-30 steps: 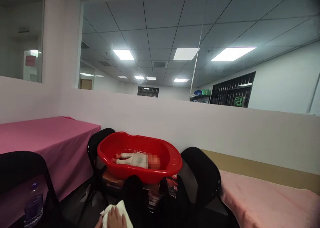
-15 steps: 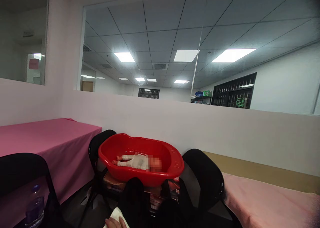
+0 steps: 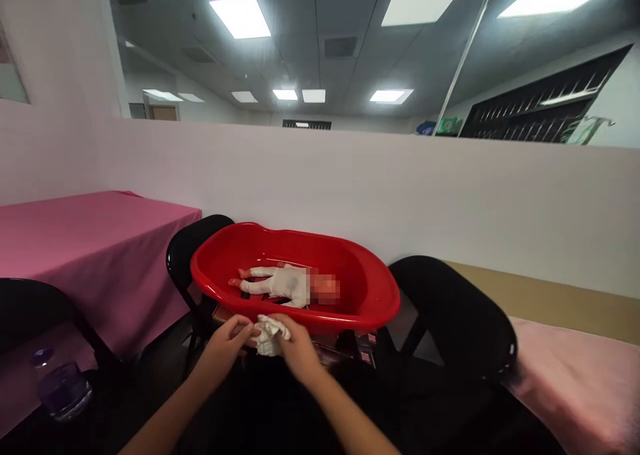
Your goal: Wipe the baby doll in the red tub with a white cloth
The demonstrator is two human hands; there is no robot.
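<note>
white partition wall behind; a red tub (image 3: 370, 308) sits on black chairs (image 3: 450, 308), a doll (image 3: 280, 283) lying inside. both hands, left (image 3: 227, 338) and right (image 3: 295, 348), pinch a crumpled white cloth (image 3: 269, 334) just before the rim. it looks bunched for wiping; reaching the doll means clearing the rim. pink table (image 3: 90, 242) left, bottle (image 3: 60, 388) near.

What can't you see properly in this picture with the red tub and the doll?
Head view only:
- The face of the white-clothed doll in the red plastic tub is blurred out.
- The crumpled white cloth is partly covered by the left hand and right hand.
- What the tub rests on is hidden by its own body.
- The clear plastic bottle at lower left is dim and blurry.
</note>
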